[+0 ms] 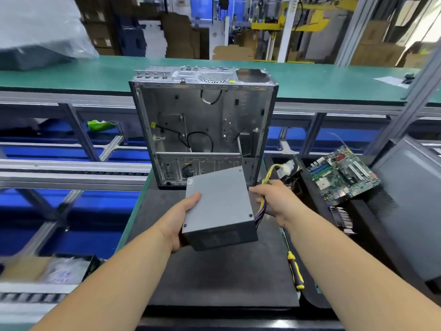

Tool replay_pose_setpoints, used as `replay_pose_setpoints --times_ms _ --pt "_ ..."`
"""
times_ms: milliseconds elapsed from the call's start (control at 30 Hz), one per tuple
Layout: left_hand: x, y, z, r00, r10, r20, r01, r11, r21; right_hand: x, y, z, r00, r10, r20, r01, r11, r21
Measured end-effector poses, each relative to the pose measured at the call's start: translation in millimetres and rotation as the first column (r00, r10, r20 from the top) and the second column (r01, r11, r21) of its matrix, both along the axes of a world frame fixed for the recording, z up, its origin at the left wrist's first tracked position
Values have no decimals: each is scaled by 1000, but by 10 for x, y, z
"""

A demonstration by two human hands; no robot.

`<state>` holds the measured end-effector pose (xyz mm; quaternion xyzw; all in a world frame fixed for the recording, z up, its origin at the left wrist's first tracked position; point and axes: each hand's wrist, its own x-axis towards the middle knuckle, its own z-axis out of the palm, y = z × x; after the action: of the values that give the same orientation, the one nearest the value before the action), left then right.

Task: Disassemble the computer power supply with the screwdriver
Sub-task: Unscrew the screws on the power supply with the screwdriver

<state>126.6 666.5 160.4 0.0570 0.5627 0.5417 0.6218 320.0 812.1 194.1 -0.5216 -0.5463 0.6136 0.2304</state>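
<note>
Power supply [220,207], its far end hiding the left hand's [183,217] fingers, is gripped while the right hand [274,199] clutches its cables [261,206] above a dark mat [214,278].

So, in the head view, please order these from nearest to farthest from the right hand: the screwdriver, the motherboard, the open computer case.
Measured from the right hand, which grips the cable bundle:
1. Motherboard, to its right, tilted on the black bin.
2. Screwdriver, below the hand, lying on the mat's right edge.
3. Open computer case, standing behind, up and to the left.
Motherboard and screwdriver are fairly close to call.
</note>
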Motion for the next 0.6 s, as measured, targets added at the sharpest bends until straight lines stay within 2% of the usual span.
replay_pose_setpoints --times_ms 100,200,333,433,600 --pt "-102 -88 -92 996 12 -87 -16 999 -46 -78 -36 -78 1000 9 13 -10 996 85" --pt "-173 -188 -243 983 54 -176 -75 991 -114 -164 -109 -219 990 99 97 -111 986 126" --pt "-238 -303 -400 979 104 -173 -129 982 -135 -293 -229 -394 940 238 243 -287 939 191" --pt "-287 -346 -494 969 125 -211 -157 977 -144 -386 -309 -482 927 244 286 -315 920 234" --pt "-415 -344 -581 974 73 -213 -110 980 -168 -451 -376 -572 928 184 324 -282 916 285"
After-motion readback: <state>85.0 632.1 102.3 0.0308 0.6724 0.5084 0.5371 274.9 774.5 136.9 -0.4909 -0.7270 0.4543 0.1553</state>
